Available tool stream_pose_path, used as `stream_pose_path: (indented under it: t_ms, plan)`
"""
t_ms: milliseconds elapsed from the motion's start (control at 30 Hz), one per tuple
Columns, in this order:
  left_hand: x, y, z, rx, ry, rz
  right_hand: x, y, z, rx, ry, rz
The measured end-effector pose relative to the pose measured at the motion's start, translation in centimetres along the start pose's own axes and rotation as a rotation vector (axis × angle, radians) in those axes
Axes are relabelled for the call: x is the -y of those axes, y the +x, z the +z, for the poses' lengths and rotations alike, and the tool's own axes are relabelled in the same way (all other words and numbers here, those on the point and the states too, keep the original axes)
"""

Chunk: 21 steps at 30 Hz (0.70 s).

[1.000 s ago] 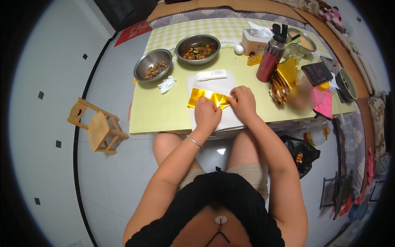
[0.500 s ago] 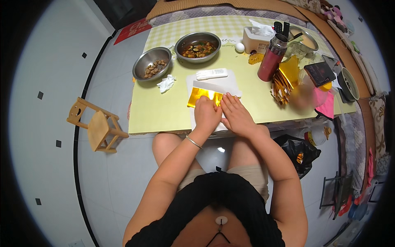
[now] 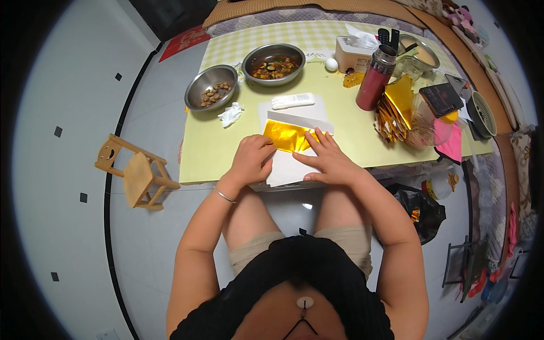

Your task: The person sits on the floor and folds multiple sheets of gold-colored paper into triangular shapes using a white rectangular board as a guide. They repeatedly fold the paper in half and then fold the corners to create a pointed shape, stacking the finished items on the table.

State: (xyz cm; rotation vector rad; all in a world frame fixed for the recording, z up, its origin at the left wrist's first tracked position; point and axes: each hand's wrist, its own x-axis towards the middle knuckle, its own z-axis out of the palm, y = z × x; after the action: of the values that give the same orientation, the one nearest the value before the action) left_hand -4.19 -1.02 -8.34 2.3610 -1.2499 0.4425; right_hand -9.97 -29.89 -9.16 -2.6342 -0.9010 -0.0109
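Observation:
A sheet of shiny gold foil paper (image 3: 286, 136) lies across a stack of white paper (image 3: 292, 165) at the table's near edge. My right hand (image 3: 330, 158) is open, its spread fingers pressing on the foil's right part. At the foil's left end, my left hand (image 3: 251, 160) has curled fingers, their tips at its edge; its thumb points down beside the white paper. Just beyond the foil a strip of pale paper (image 3: 300, 120) shows, and past it a white wrapped packet (image 3: 292, 101) rests on a white sheet.
Farther off stand a steel bowl of nuts (image 3: 212, 93), a steel bowl of food in broth (image 3: 275, 67) and a crumpled tissue (image 3: 231, 115). To the right are a red thermos (image 3: 375, 79), folded gold foil pieces (image 3: 395, 110) and a phone (image 3: 441, 101). A small wooden chair (image 3: 139, 173) stands left.
My left hand has moved left and toward me, off the foil's middle to its left end. My right hand's fingers have spread. More of the foil and white paper shows.

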Motion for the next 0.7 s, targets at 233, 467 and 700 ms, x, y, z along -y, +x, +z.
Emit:
stream_pose_path:
  t_ms: [233, 467, 700]
  plan:
    - [-0.6, 0.6, -1.6, 0.060, -0.021, 0.103, -2.8, -0.3, -0.8, 0.016, 0.295, -0.036]
    - [-2.2, -0.1, -1.3, 0.263, -0.050, 0.038, -1.5, -0.2, -1.3, -0.130, 0.357, 0.067]
    - [-2.4, -0.7, -0.7, 0.038, -0.151, 0.049, 2.6, 0.9, 1.0, -0.352, 0.095, 0.080]
